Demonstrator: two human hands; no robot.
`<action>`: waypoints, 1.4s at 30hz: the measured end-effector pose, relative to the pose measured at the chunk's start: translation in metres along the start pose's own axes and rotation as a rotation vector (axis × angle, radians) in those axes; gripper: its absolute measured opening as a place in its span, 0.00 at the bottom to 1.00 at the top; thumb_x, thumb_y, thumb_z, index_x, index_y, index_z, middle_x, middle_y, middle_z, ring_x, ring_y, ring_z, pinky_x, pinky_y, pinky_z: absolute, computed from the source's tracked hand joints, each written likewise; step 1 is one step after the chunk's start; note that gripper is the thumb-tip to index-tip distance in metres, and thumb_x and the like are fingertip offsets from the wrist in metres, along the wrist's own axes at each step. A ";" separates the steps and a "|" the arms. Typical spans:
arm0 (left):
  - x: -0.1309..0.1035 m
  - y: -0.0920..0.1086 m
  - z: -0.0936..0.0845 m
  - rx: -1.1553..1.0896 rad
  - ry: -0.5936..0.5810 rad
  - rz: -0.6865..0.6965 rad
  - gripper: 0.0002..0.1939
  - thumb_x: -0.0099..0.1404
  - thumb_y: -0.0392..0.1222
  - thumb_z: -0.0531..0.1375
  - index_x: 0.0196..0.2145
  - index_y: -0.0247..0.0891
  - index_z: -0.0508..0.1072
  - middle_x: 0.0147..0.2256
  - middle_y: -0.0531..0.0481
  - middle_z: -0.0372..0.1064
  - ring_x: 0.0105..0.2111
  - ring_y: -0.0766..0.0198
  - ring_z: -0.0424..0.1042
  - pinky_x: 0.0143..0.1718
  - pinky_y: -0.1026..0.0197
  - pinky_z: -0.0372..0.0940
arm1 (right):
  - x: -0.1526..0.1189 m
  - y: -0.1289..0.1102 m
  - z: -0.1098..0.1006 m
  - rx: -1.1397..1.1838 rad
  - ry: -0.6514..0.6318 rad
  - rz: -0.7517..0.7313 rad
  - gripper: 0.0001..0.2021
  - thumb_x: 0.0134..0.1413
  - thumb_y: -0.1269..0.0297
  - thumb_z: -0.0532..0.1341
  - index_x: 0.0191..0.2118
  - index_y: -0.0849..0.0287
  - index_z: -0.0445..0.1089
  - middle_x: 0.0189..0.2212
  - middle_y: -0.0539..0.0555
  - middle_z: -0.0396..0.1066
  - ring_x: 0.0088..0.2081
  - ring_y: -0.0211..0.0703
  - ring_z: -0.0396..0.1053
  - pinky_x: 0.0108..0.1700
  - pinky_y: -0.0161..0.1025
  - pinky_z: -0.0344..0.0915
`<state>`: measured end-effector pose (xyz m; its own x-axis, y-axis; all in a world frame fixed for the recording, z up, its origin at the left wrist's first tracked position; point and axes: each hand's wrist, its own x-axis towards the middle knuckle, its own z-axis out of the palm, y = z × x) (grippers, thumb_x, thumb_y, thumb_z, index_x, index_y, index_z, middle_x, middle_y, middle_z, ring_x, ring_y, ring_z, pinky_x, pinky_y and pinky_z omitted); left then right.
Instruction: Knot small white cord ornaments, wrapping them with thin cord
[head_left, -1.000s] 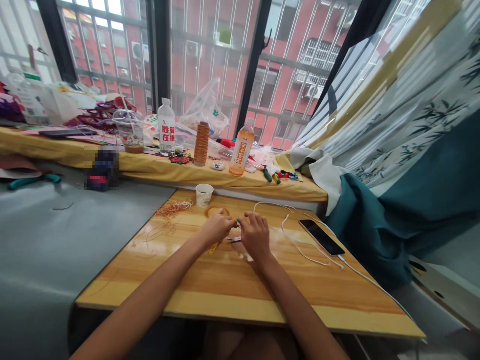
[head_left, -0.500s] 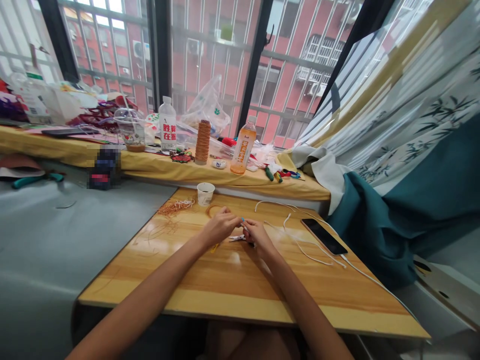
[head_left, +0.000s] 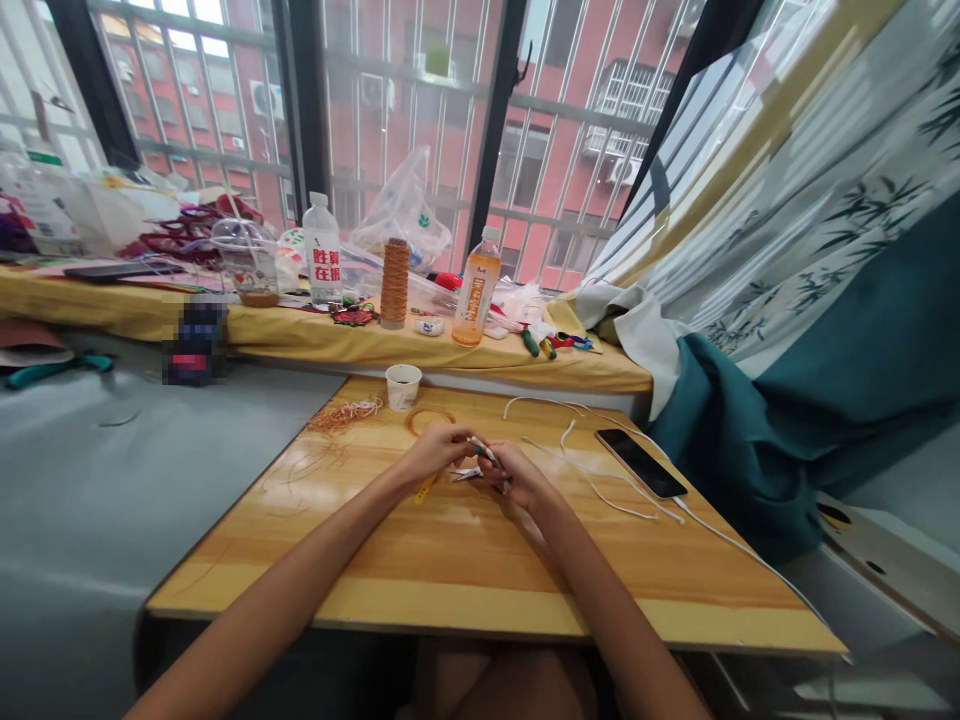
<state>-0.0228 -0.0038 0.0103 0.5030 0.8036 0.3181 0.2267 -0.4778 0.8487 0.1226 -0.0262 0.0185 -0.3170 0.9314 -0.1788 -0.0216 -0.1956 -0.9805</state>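
Over the middle of the board, my left hand (head_left: 441, 447) and my right hand (head_left: 519, 475) meet, fingers closed. Between their fingertips runs a short white cord-like piece (head_left: 487, 452) with a bit of teal by it; both hands pinch it. Under them show the open blades of small scissors (head_left: 466, 473). The scissors' handles are hidden near my right hand, so I cannot tell whether they are held or lying there. By my left wrist lies a yellow strip with marks (head_left: 426, 488). A ring of orange-brown thread (head_left: 429, 416) rests just beyond my left hand.
Behind the hands stands a paper cup (head_left: 403, 388), with thread scraps (head_left: 341, 413) to its left. White cords (head_left: 600, 482) and a phone (head_left: 641, 463) on a cable lie at right. The sill holds a thread spool (head_left: 394, 285), an orange drink bottle (head_left: 477, 290) and pliers.
My hands have tilted and parted slightly, so more of the white piece shows between them. The thread ring and yellow strip are less covered. The whole view has shifted a little.
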 end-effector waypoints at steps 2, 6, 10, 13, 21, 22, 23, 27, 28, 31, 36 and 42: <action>0.000 0.000 0.001 -0.014 -0.005 0.000 0.09 0.55 0.40 0.52 0.27 0.33 0.69 0.16 0.58 0.57 0.18 0.73 0.55 0.20 0.70 0.49 | 0.001 0.002 0.000 -0.019 -0.008 0.006 0.04 0.35 0.66 0.53 0.19 0.62 0.61 0.10 0.42 0.51 0.11 0.24 0.39 0.16 0.30 0.32; 0.001 0.002 0.003 0.035 0.020 0.013 0.11 0.55 0.42 0.53 0.20 0.33 0.64 0.16 0.58 0.56 0.18 0.73 0.56 0.21 0.70 0.50 | 0.005 0.006 0.001 -0.056 0.065 -0.038 0.08 0.39 0.63 0.53 0.19 0.62 0.60 0.10 0.43 0.53 0.11 0.25 0.42 0.15 0.29 0.35; 0.003 0.003 0.003 0.049 0.079 -0.059 0.13 0.54 0.44 0.53 0.18 0.33 0.63 0.14 0.57 0.56 0.17 0.73 0.55 0.20 0.69 0.49 | 0.009 0.003 -0.001 -0.070 0.228 -0.162 0.11 0.45 0.57 0.51 0.24 0.60 0.60 0.13 0.43 0.57 0.12 0.26 0.48 0.15 0.28 0.44; 0.004 0.000 0.001 -0.032 0.128 -0.125 0.12 0.53 0.44 0.53 0.17 0.34 0.62 0.13 0.58 0.55 0.14 0.74 0.53 0.17 0.69 0.47 | 0.008 -0.004 -0.004 -0.186 0.295 -0.285 0.11 0.43 0.56 0.56 0.25 0.59 0.63 0.15 0.44 0.62 0.16 0.28 0.57 0.18 0.28 0.51; 0.007 0.000 -0.005 -0.088 0.133 -0.182 0.12 0.51 0.45 0.54 0.19 0.33 0.64 0.11 0.59 0.55 0.12 0.75 0.51 0.15 0.69 0.45 | 0.003 -0.007 -0.005 -0.373 0.258 -0.369 0.10 0.41 0.61 0.58 0.28 0.61 0.72 0.19 0.49 0.67 0.19 0.33 0.64 0.22 0.31 0.61; 0.007 0.000 -0.006 -0.085 0.118 -0.184 0.12 0.51 0.45 0.55 0.19 0.33 0.65 0.11 0.59 0.55 0.12 0.75 0.51 0.15 0.69 0.45 | 0.002 -0.006 -0.004 -0.368 0.270 -0.365 0.11 0.41 0.61 0.58 0.29 0.61 0.72 0.18 0.49 0.67 0.19 0.34 0.64 0.22 0.31 0.61; 0.008 0.000 -0.007 -0.088 0.097 -0.184 0.12 0.51 0.46 0.55 0.19 0.33 0.65 0.11 0.59 0.55 0.12 0.75 0.51 0.15 0.69 0.45 | 0.002 -0.006 -0.002 -0.365 0.285 -0.361 0.11 0.41 0.61 0.58 0.29 0.61 0.72 0.17 0.49 0.67 0.19 0.34 0.64 0.22 0.31 0.61; 0.008 -0.001 -0.009 -0.126 0.027 -0.169 0.14 0.51 0.48 0.55 0.21 0.32 0.66 0.11 0.59 0.55 0.12 0.75 0.51 0.14 0.69 0.46 | -0.001 -0.008 0.001 -0.372 0.335 -0.356 0.11 0.40 0.60 0.58 0.27 0.63 0.73 0.16 0.49 0.66 0.19 0.35 0.64 0.20 0.31 0.60; 0.009 -0.001 -0.009 -0.137 0.018 -0.161 0.14 0.52 0.48 0.55 0.22 0.32 0.67 0.12 0.58 0.55 0.12 0.75 0.52 0.15 0.70 0.47 | -0.001 -0.009 0.001 -0.365 0.348 -0.369 0.11 0.40 0.61 0.59 0.26 0.63 0.73 0.15 0.50 0.66 0.19 0.35 0.64 0.20 0.31 0.60; 0.010 -0.002 -0.012 -0.150 -0.010 -0.117 0.15 0.53 0.47 0.53 0.27 0.31 0.69 0.16 0.56 0.59 0.15 0.74 0.55 0.16 0.70 0.51 | -0.001 -0.011 0.000 -0.278 0.367 -0.411 0.10 0.38 0.61 0.60 0.25 0.63 0.73 0.16 0.49 0.67 0.19 0.34 0.63 0.23 0.32 0.60; 0.009 -0.003 -0.012 0.030 -0.007 -0.008 0.13 0.57 0.40 0.50 0.34 0.33 0.71 0.22 0.53 0.65 0.18 0.73 0.58 0.20 0.69 0.55 | 0.001 -0.012 -0.005 -0.044 0.309 -0.347 0.10 0.33 0.60 0.63 0.23 0.63 0.73 0.17 0.50 0.68 0.20 0.33 0.63 0.24 0.32 0.58; -0.001 0.000 -0.007 0.552 0.202 0.247 0.11 0.59 0.42 0.52 0.36 0.37 0.70 0.34 0.47 0.69 0.36 0.63 0.66 0.39 0.63 0.57 | 0.001 -0.009 -0.006 0.045 0.275 -0.312 0.11 0.31 0.59 0.63 0.21 0.64 0.72 0.18 0.51 0.68 0.21 0.32 0.62 0.26 0.32 0.58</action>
<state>-0.0285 -0.0021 0.0130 0.4406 0.6715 0.5958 0.5474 -0.7270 0.4145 0.1279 -0.0222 0.0263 -0.0241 0.9942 0.1047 -0.1195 0.1011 -0.9877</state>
